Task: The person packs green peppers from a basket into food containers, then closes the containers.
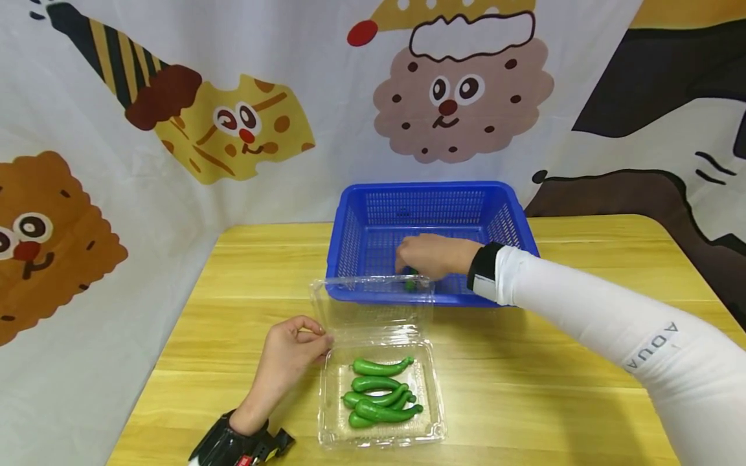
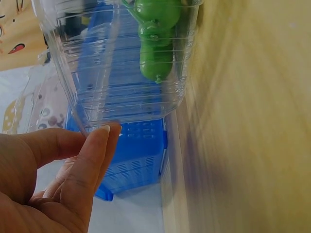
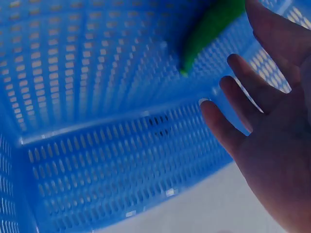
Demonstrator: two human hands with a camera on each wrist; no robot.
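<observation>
My left hand point(image 1: 294, 349) pinches the edge of a clear plastic clamshell box point(image 1: 381, 439) near its hinge, between thumb and fingertips. Its lid point(image 1: 373, 310) stands raised towards the basket. Several green chili peppers point(image 1: 381, 412) lie in the box's base, some overlapping. My right hand point(image 1: 434, 254) is down inside a blue plastic basket point(image 1: 431, 299). In the right wrist view its fingers point(image 3: 243, 97) are spread and hold nothing. Close to the thumb, another green chili pepper point(image 3: 209, 36) lies on the basket floor, partly cut off by the frame.
The basket stands at the back of a wood-grain table point(image 1: 233, 278), near a white cloth point(image 1: 326, 84) printed with cartoon snacks. The raised lid overlaps the basket's front rim in the head view. A white sleeve point(image 1: 606, 323) crosses the table's right side.
</observation>
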